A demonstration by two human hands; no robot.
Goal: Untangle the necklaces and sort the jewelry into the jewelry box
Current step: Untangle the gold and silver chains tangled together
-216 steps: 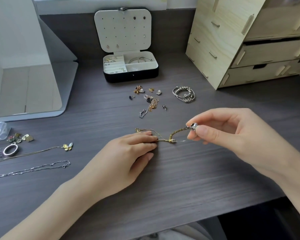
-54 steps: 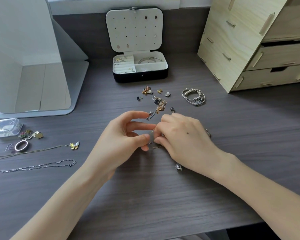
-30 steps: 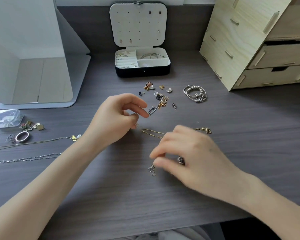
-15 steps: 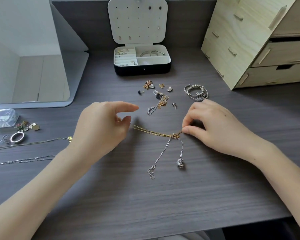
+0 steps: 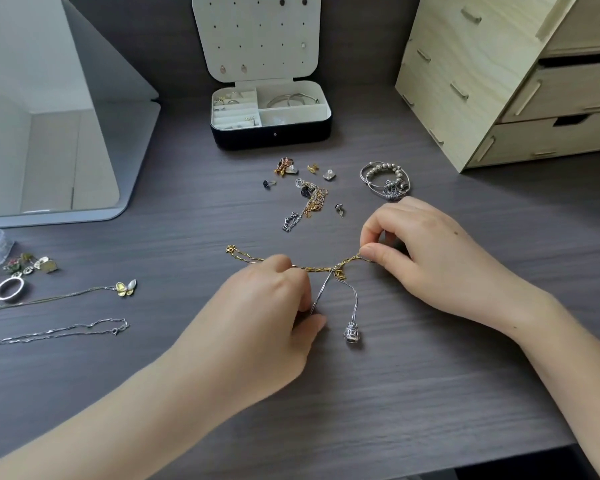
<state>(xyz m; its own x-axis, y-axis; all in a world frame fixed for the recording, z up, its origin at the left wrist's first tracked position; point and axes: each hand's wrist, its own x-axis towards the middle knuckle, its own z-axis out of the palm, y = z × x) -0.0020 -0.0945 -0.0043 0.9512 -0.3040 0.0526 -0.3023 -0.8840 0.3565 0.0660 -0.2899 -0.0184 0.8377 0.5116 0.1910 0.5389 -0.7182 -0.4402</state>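
- Dark wood-grain desk (image 5: 361, 410) fills the view, and the tangle lies at its middle, in front of the person.
- A gold chain (image 5: 317, 269) of small oblong links sags in a shallow arc between the hands, its left end loose on the desk.
- A thin silver necklace (image 5: 355, 299) is knotted round it at the low point. One strand drops to a caged oval pendant (image 5: 352, 336) lying on the desk.
- The left hand (image 5: 267, 306) is curled down over the gold chain, with thumb and fingers pinching the other silver strand.
- The right hand (image 5: 426, 251) pinches the gold chain's right end between thumb and forefinger.
- Beyond the tangle lie a heap of earrings and chains (image 5: 307, 199) and beaded bracelets (image 5: 385, 180).
- The jewelry box (image 5: 271, 136) stands open at the back, with pieces in its compartments.
- Two straightened necklaces lie at the left: a butterfly necklace (image 5: 125, 288) and a silver link chain (image 5: 56, 330).
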